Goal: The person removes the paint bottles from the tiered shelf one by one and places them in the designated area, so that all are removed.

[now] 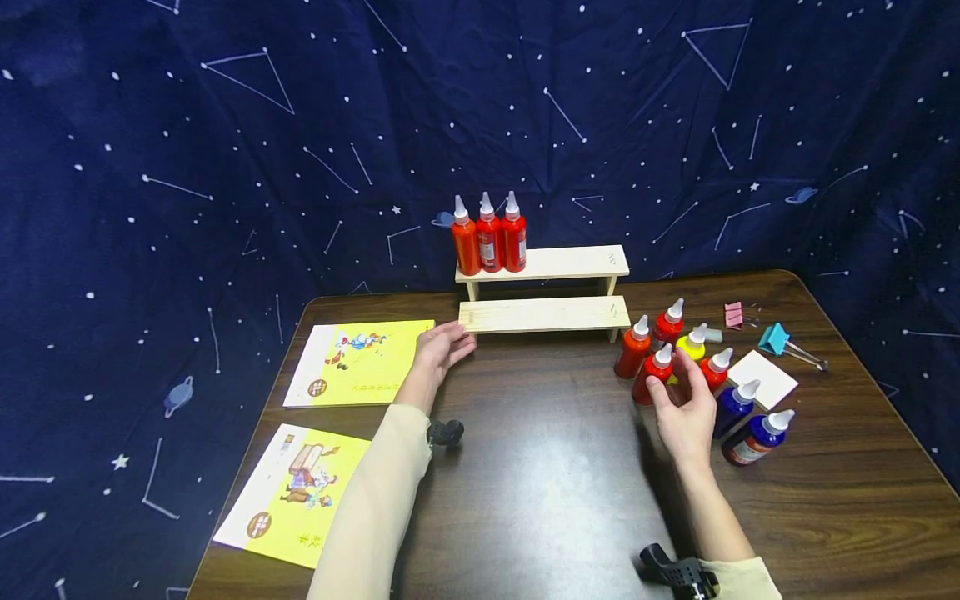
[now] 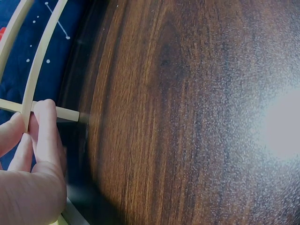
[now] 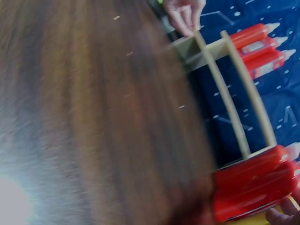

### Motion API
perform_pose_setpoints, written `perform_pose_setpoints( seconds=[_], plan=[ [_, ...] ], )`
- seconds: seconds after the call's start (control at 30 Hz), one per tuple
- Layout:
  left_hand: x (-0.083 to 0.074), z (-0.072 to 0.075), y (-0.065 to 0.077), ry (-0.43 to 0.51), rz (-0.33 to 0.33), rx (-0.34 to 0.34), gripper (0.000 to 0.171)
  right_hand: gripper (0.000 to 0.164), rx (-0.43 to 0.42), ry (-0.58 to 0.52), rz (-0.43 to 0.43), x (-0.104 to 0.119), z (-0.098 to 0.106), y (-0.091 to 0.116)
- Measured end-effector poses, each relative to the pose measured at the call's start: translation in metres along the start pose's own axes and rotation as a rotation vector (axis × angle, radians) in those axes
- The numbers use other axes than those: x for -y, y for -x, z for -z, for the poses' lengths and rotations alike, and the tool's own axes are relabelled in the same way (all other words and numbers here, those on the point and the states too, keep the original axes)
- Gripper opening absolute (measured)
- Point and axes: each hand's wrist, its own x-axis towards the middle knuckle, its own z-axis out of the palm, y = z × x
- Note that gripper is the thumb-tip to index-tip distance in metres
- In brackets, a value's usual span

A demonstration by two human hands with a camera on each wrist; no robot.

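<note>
Left hand (image 1: 437,353) pinching the wooden rack's lower step (image 1: 546,316) — right hand (image 1: 689,407) pinching a red bottle (image 1: 644,386).

We see a red bottle (image 1: 646,384), roughly upright with its white pointed tip uppermost, in the right hand (image 1: 688,418). Leftward, at the surface's (image 1: 540,442) back edge, we see a pale wooden two-tier rack (image 1: 543,315), its higher shelf behind.

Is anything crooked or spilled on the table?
One thing looks crooked: the nearer yellow book, partly covered by the left sleeve, lies turned at an angle, out of line with the farther yellow book. I can't see any spill, and the bottles look upright.
</note>
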Motion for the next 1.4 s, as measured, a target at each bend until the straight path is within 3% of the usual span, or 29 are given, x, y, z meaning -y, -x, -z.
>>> perform_pose_setpoints(
  seconds=[0.1,0.27,0.37,0.47,0.67,0.77,0.87,1.07,1.23,1.4],
  plan=[
    [0.000,0.000,0.000,0.004,0.003,-0.002,0.035,0.054,-0.053,-0.019,0.082,0.020,0.005,0.001],
    [-0.001,-0.001,0.001,0.000,0.005,-0.008,0.036,0.048,-0.117,-0.076,0.270,0.071,0.005,0.007],
    [-0.001,0.000,0.002,-0.006,0.007,-0.007,0.037,0.046,-0.094,-0.139,0.366,0.091,-0.004,0.003],
    [-0.002,0.003,0.001,-0.006,0.012,-0.014,0.037,0.048,0.001,-0.142,0.423,0.090,-0.024,-0.011],
    [-0.003,0.004,0.001,-0.016,0.009,-0.005,0.037,0.057,0.287,-0.015,0.394,0.084,-0.078,-0.045],
    [-0.003,0.002,0.001,-0.014,0.007,-0.003,0.037,0.059,0.374,0.039,0.341,0.087,-0.105,-0.061],
    [-0.002,0.001,0.001,-0.012,0.009,-0.003,0.037,0.060,0.408,0.107,0.322,0.091,-0.130,-0.077],
    [-0.001,0.001,0.001,-0.009,0.012,-0.003,0.037,0.068,0.486,0.314,0.392,0.101,-0.166,-0.108],
    [-0.002,0.000,0.002,-0.008,0.009,0.004,0.037,0.077,0.565,0.281,0.296,0.105,-0.181,-0.126],
    [-0.001,0.000,0.002,0.005,0.011,0.004,0.036,0.080,0.605,0.228,0.209,0.104,-0.188,-0.130]
  ],
)
